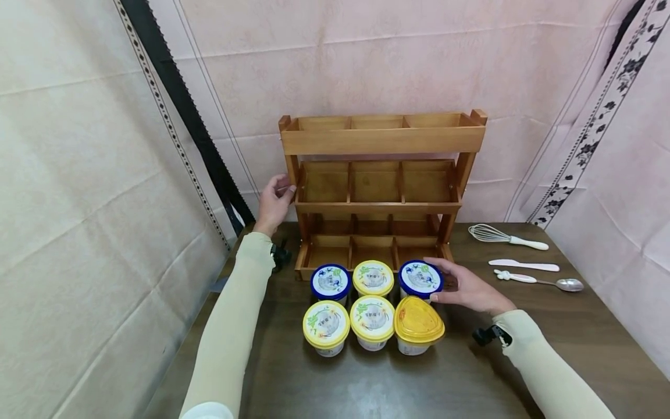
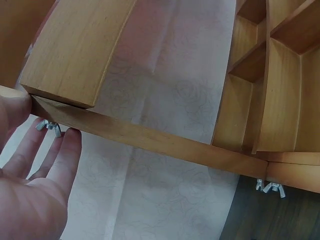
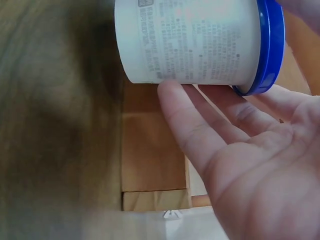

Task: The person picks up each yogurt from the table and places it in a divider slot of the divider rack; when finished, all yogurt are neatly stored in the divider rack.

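The right hand [image 1: 473, 285] is clamped on the blue tub [image 1: 420, 278], fingers bent about its far side and thumb on the near side; in the right wrist view the thumb is cut off at the upper corner, and the print on the tub's wall is too blurred to read. Whether the tub's base touches the table [image 1: 335, 390] cannot be told. The left hand [image 1: 274, 203] has its fingers apart and uncurled, at the left post of the rack [image 1: 382, 141], next to a wing nut [image 2: 49, 126]; its thumb is partly cut off in the left wrist view. Left of the right hand, beyond the held tub, are a yellow-lidded tub [image 1: 373, 278] and a second blue tub [image 1: 331, 280], their walls mostly hidden by the nearer row. That row has two printed yellow tubs [image 1: 372, 317] and, just to the near left of the right hand, a tub with a plain, three-cornered lid [image 1: 419, 323]. The tubs hide part of the rack's bottom front edge. Right of the right hand lie a knife [image 1: 523, 265] and a spoon [image 1: 569, 285], with a whisk [image 1: 528, 242] farther off.
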### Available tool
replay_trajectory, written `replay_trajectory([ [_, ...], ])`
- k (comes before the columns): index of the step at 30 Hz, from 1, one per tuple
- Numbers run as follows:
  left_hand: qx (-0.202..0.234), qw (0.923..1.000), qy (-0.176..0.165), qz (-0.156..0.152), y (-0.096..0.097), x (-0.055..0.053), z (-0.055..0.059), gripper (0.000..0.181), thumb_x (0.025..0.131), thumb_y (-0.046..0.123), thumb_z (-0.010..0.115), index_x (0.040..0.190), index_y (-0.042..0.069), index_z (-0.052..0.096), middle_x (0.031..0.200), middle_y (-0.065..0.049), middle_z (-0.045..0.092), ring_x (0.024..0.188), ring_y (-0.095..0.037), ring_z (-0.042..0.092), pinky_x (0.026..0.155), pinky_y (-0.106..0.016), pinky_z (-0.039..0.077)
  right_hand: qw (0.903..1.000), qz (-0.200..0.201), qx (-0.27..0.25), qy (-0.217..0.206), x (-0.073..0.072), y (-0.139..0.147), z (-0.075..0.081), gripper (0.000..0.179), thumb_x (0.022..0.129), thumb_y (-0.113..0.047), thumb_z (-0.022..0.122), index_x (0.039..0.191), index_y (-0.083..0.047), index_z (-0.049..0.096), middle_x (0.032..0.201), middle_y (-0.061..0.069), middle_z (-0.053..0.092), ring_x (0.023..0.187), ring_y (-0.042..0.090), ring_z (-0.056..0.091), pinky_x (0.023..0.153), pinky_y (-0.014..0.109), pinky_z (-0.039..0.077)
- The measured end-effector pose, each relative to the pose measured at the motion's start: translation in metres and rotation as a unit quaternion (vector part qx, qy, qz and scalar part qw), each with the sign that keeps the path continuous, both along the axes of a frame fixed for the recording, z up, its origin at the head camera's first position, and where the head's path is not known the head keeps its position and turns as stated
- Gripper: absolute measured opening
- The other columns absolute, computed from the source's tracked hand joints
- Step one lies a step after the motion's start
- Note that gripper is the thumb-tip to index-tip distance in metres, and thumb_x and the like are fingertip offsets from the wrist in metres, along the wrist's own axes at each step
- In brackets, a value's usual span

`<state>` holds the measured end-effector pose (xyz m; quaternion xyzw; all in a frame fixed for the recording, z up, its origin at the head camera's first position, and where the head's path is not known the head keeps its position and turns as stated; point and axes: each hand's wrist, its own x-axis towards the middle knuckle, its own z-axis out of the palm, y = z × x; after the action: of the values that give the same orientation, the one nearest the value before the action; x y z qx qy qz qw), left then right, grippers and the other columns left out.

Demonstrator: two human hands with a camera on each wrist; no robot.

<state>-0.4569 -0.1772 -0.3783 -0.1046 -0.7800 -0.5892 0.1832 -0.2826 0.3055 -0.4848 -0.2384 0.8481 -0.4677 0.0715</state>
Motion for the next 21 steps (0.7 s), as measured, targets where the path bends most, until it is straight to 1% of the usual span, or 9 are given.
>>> replay_trajectory([
  [5, 0.003, 1.0000, 0.002, 0.002, 0.000, -0.002, -0.001, 0.038, 0.107, 0.022, 0.064, 0.144, 0.014, 0.059, 0.140, -0.014, 0.063, 0.126, -0.031, 0.061, 0.109, -0.049, 0.053, 0.9998, -0.021, -0.002, 0.005, -0.001, 0.002, 0.010, 0.086, 0.092, -0.027, 0.083, 0.163, -0.015, 0.037, 0.154, 0.019, 0.052, 0.135, 0.044, 0.057, 0.104, 0.054, 0.056],
  [9, 0.009, 0.9999, 0.002, 0.006, 0.001, -0.002, -0.002, 0.039, 0.107, 0.022, 0.065, 0.144, 0.014, 0.059, 0.140, -0.013, 0.063, 0.127, -0.030, 0.058, 0.112, -0.047, 0.050, 0.9993, -0.033, -0.007, 0.018, -0.003, 0.002, 0.018, 0.084, 0.093, -0.025, 0.082, 0.163, -0.014, 0.037, 0.157, 0.020, 0.049, 0.137, 0.046, 0.056, 0.106, 0.059, 0.054],
  [11, 0.015, 0.9999, 0.002, 0.007, 0.001, -0.004, -0.003, 0.039, 0.107, 0.022, 0.065, 0.144, 0.014, 0.059, 0.140, -0.012, 0.063, 0.128, -0.028, 0.058, 0.112, -0.046, 0.049, 0.9990, -0.038, -0.009, 0.023, -0.005, 0.003, 0.021, 0.085, 0.094, -0.024, 0.082, 0.164, -0.014, 0.036, 0.157, 0.020, 0.049, 0.137, 0.046, 0.056, 0.106, 0.056, 0.055],
  [14, 0.022, 0.9997, 0.004, 0.006, 0.001, -0.005, -0.004, 0.038, 0.107, 0.022, 0.065, 0.143, 0.014, 0.059, 0.138, -0.011, 0.062, 0.128, -0.027, 0.058, 0.112, -0.045, 0.049, 0.9983, -0.048, -0.011, 0.030, -0.007, 0.002, 0.026, 0.086, 0.093, -0.024, 0.083, 0.164, -0.013, 0.036, 0.156, 0.021, 0.051, 0.137, 0.046, 0.057, 0.103, 0.043, 0.058],
  [16, 0.023, 0.9997, 0.003, 0.005, 0.001, -0.005, -0.005, 0.038, 0.106, 0.022, 0.066, 0.143, 0.015, 0.060, 0.138, -0.010, 0.062, 0.128, -0.026, 0.058, 0.111, -0.044, 0.050, 0.9979, -0.055, -0.011, 0.031, -0.009, 0.002, 0.030, 0.087, 0.093, -0.025, 0.084, 0.164, -0.013, 0.036, 0.155, 0.021, 0.053, 0.136, 0.045, 0.058, 0.100, 0.035, 0.058],
  [17, 0.023, 0.9997, 0.003, 0.005, 0.001, -0.005, -0.004, 0.037, 0.106, 0.022, 0.066, 0.142, 0.015, 0.060, 0.137, -0.010, 0.062, 0.127, -0.026, 0.058, 0.110, -0.044, 0.050, 0.9977, -0.060, -0.010, 0.031, -0.010, 0.002, 0.031, 0.087, 0.093, -0.025, 0.084, 0.164, -0.013, 0.035, 0.155, 0.020, 0.053, 0.136, 0.045, 0.058, 0.099, 0.032, 0.057],
  [19, 0.022, 0.9997, 0.002, 0.005, 0.001, -0.005, -0.004, 0.036, 0.106, 0.022, 0.066, 0.142, 0.016, 0.060, 0.136, -0.010, 0.062, 0.125, -0.025, 0.058, 0.109, -0.044, 0.050, 0.9973, -0.067, -0.011, 0.029, -0.012, 0.002, 0.034, 0.087, 0.093, -0.026, 0.083, 0.164, -0.013, 0.035, 0.155, 0.020, 0.053, 0.136, 0.045, 0.058, 0.100, 0.035, 0.057],
  [21, 0.020, 0.9998, 0.000, 0.004, 0.000, -0.006, -0.004, 0.036, 0.107, 0.022, 0.065, 0.142, 0.016, 0.060, 0.135, -0.009, 0.062, 0.124, -0.025, 0.057, 0.107, -0.043, 0.050, 0.9966, -0.077, -0.008, 0.028, -0.015, 0.002, 0.036, 0.088, 0.093, -0.028, 0.083, 0.165, -0.014, 0.034, 0.155, 0.020, 0.052, 0.136, 0.045, 0.057, 0.103, 0.043, 0.058],
])
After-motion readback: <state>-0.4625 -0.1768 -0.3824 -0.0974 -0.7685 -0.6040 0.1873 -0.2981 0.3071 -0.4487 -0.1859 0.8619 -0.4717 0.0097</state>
